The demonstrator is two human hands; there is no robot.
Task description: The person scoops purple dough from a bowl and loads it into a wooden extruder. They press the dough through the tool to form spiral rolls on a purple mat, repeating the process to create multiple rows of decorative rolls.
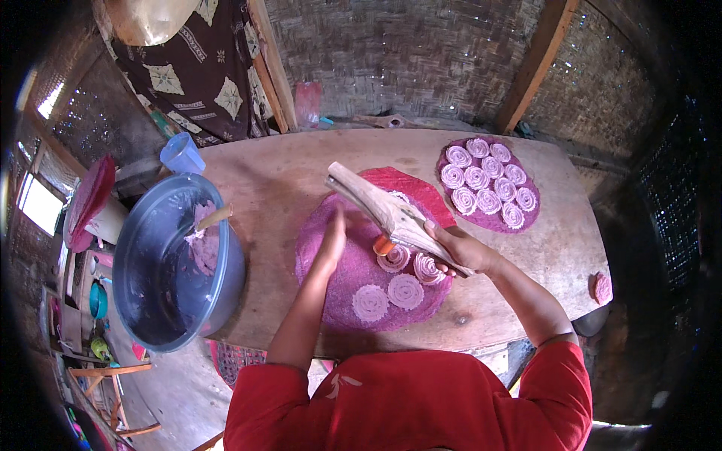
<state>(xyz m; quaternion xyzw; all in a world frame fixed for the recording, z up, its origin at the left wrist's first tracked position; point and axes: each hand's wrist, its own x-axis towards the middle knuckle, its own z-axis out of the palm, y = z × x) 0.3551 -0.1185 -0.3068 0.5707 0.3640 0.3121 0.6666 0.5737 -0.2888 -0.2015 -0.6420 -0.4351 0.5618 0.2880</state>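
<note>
My right hand [460, 248] grips a long wooden press tool [380, 204] that reaches up and left over a round purple woven mat [338, 286]. An orange nozzle [383, 245] sits under the tool, just above a pink dough spiral [394, 258]. Several pink spirals [406, 291] lie on the mat's near right part. My left hand [331, 239] rests flat on the mat beside the tool, holding nothing. A red woven mat [410, 188] lies partly under the purple one.
A second purple mat [526, 218] with several spirals lies far right on the wooden table [271, 180]. A big grey bowl [139, 248] with pink dough and a wooden stick stands at the left edge. A blue cup [181, 155] stands behind it. One stray pink piece [602, 287] lies at the right edge.
</note>
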